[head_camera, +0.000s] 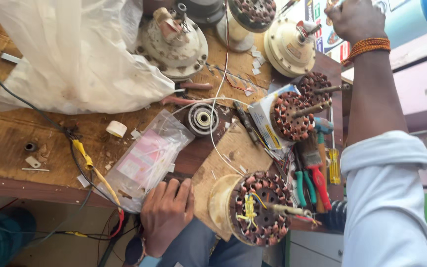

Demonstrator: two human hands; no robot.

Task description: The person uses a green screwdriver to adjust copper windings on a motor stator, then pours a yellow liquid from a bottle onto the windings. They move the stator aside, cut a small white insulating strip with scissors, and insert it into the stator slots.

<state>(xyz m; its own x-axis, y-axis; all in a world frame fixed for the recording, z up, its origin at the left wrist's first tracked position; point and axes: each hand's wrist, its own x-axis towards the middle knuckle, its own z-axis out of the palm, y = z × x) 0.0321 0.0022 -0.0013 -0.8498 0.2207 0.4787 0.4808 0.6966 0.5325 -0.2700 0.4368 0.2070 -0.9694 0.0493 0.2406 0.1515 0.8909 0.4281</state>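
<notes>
1. Wooden worktop (21,148), cluttered, under everything.
2. Wound stator (260,207) on its shaft, at the near edge, just beside left hand.
3. Left hand (166,215): fingers loosely spread, flat on plastic bag (147,158).
4. Right hand (354,17): raised far off, grip unclear.

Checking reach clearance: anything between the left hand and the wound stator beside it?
Nothing visible stands in the way. The left hand rests on the plastic bag at the bench edge; only a bare strip of plywood board lies between it and the stator.
</notes>
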